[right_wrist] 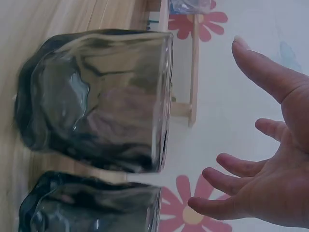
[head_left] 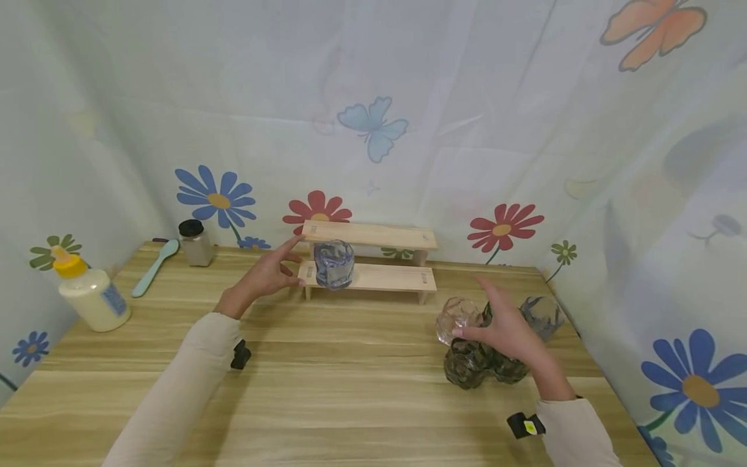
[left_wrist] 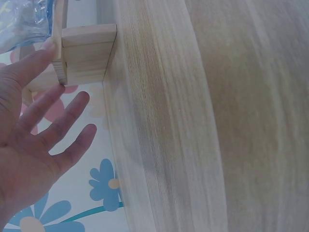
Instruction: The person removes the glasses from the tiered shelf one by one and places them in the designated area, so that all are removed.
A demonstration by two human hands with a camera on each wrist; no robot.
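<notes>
A two-tier wooden shelf stand (head_left: 397, 277) stands against the back cloth. One bluish clear glass (head_left: 334, 264) rests at the left end of its lower board. My left hand (head_left: 270, 275) is at that same end, fingers spread; in the left wrist view the thumb (left_wrist: 36, 65) touches the board's edge. Over a group of glasses on the right hovers my right hand (head_left: 509, 327), its fingers apart and holding nothing. Below it are a pinkish clear glass (head_left: 452, 319), a dark grey glass (head_left: 463, 365) and a bluish-grey glass (head_left: 545, 316); the hand partly hides others.
On the left are a bottle with a yellow cap (head_left: 93, 301), a pale green spoon (head_left: 154, 269) and a black-lidded jar (head_left: 197, 246). Patterned cloth (head_left: 373, 188) encloses the wooden table (head_left: 327, 383) at the back and sides.
</notes>
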